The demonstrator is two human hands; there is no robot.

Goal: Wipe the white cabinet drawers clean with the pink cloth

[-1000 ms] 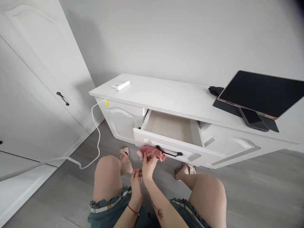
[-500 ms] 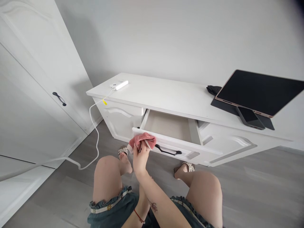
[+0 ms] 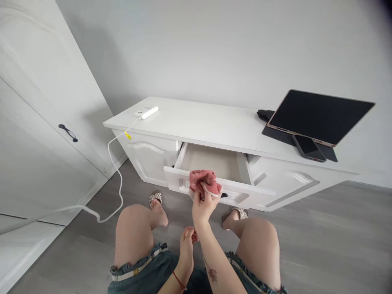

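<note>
My right hand [image 3: 204,209] grips a pink cloth [image 3: 203,179] with a white edge. The bunched cloth lies against the front panel of a pulled-out drawer [image 3: 239,181], over its top edge, and partly covers the black drawer handle [image 3: 224,195]. Inside the drawer a bare beige bottom shows. Lower down, between my knees, my left hand [image 3: 186,245] is loosely closed beside my right forearm, with no object visible in it. Its fingertips are partly hidden by that forearm.
On the white cabinet [image 3: 196,124] a tablet [image 3: 318,116] stands at the right, with a phone [image 3: 308,148] before it and a black item [image 3: 265,115] behind. A white device [image 3: 149,112] sits at left, its cable [image 3: 121,183] trailing down. A wardrobe [image 3: 45,102] borders the left side.
My right hand has slid the cloth rightward along the drawer front, from left of the handle to over part of it. My left hand now shows lower down, and the view has shifted slightly.
</note>
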